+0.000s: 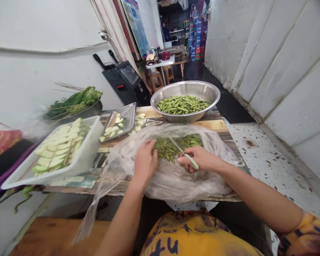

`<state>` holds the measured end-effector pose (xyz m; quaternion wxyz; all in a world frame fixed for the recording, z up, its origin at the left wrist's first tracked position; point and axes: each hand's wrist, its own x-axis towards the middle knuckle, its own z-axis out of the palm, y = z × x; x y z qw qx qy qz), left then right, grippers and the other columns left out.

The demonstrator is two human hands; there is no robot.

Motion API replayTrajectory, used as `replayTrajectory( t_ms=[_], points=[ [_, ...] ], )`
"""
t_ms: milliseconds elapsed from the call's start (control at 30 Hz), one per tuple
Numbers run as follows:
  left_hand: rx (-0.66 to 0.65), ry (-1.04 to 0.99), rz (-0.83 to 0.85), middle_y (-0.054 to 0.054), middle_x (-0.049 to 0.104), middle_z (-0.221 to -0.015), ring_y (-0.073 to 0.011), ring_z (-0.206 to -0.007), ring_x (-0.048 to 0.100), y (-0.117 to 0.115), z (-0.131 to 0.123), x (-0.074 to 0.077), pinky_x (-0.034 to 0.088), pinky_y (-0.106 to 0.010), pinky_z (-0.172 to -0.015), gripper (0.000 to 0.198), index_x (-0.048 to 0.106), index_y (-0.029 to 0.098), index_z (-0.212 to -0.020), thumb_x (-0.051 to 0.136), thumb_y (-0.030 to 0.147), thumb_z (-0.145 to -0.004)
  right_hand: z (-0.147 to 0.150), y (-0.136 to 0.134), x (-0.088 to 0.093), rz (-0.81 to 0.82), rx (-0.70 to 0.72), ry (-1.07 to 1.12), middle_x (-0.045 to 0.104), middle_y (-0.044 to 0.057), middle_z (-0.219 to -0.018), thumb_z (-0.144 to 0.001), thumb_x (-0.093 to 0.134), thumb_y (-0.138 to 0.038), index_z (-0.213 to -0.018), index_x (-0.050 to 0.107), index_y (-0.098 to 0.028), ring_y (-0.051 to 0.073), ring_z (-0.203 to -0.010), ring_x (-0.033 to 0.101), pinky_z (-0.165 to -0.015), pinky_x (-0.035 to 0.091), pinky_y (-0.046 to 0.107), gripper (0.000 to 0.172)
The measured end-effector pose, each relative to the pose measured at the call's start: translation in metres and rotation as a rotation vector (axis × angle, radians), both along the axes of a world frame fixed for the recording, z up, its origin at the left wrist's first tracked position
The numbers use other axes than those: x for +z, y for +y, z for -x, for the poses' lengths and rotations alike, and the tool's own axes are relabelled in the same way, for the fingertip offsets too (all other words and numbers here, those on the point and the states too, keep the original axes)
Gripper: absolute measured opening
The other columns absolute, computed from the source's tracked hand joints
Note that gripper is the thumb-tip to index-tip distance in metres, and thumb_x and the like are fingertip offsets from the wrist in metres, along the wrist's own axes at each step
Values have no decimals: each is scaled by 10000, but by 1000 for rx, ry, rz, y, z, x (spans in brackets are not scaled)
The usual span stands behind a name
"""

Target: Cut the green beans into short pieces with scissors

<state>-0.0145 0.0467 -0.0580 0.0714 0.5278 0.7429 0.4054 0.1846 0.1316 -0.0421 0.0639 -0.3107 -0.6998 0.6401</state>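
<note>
A clear plastic bag (173,177) lies open on the wooden table (216,125), holding a heap of green okra pods (176,145). My left hand (144,160) reaches into the bag, fingers bent down onto the pods at the heap's left edge. My right hand (201,159) is closed round the pale green handle of a small knife (184,153), whose thin blade points up-left over the pods. Behind the bag stands a steel bowl (186,90) with several trimmed okra pods inside.
A white tray (81,160) of skewered pale green slices sits at the left. A metal tray (129,112) with cut slices lies behind it, and a dark pan of skewered greens (74,101) stands by the wall. Speckled floor runs along the right.
</note>
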Motion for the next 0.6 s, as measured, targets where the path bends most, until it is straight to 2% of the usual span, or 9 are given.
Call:
replayTrajectory(
  t_ms=[67, 167, 200, 267, 367, 500, 600],
  points=[
    [-73, 247, -24, -112, 595, -1151, -212, -1006, 556, -1, 4, 0, 439, -356, -861, 359, 625, 185, -1149, 501, 198, -812, 0, 3, -3, -5, -21, -4, 572, -4, -582, -671, 664, -614, -740, 576, -143, 89, -447, 518, -355, 308, 178, 484],
    [-304, 355, 149, -73, 663, -913, -179, -861, 595, -1, 2, -1, 455, -303, -776, 249, 692, 192, -972, 477, 195, -849, 0, 7, -7, -16, -22, 9, 567, -3, -574, -682, 657, -610, -729, 570, -142, 91, -440, 514, -361, 317, 186, 478],
    [-318, 388, 222, -66, 666, -842, -180, -807, 599, -1, 0, -2, 452, -297, -743, 215, 703, 187, -887, 495, 226, -849, 1, 7, -9, -25, -22, 18, 566, -3, -567, -683, 661, -603, -729, 572, -140, 92, -438, 512, -373, 331, 191, 473],
    [-234, 469, 333, -70, 656, -773, -195, -743, 596, 0, -5, -4, 438, -302, -692, 207, 692, 175, -779, 555, 324, -824, 1, 7, -11, -45, -24, 39, 566, -5, -555, -683, 668, -591, -734, 581, -138, 95, -434, 510, -398, 358, 204, 464],
    [-119, 528, 398, -73, 638, -761, -201, -714, 586, 2, -10, -9, 416, -296, -652, 276, 676, 165, -786, 615, 433, -766, 2, 7, -14, -49, -22, 42, 563, -11, -553, -675, 676, -586, -734, 585, -141, 95, -433, 508, -401, 355, 205, 458],
    [-151, 462, 404, -68, 644, -792, -200, -751, 588, 3, -8, -11, 416, -293, -672, 191, 681, 167, -842, 601, 326, -771, 2, 5, -15, -34, -12, 10, 554, -21, -558, -661, 694, -579, -734, 583, -145, 85, -435, 505, -394, 341, 189, 454],
    [-141, 253, 304, -70, 672, -818, -196, -775, 600, 1, -4, -11, 435, -300, -704, 184, 691, 171, -862, 547, 254, -784, 2, 5, -13, -46, 0, -6, 558, -16, -560, -670, 684, -586, -745, 581, -142, 82, -436, 505, -391, 338, 182, 462]
  ],
)
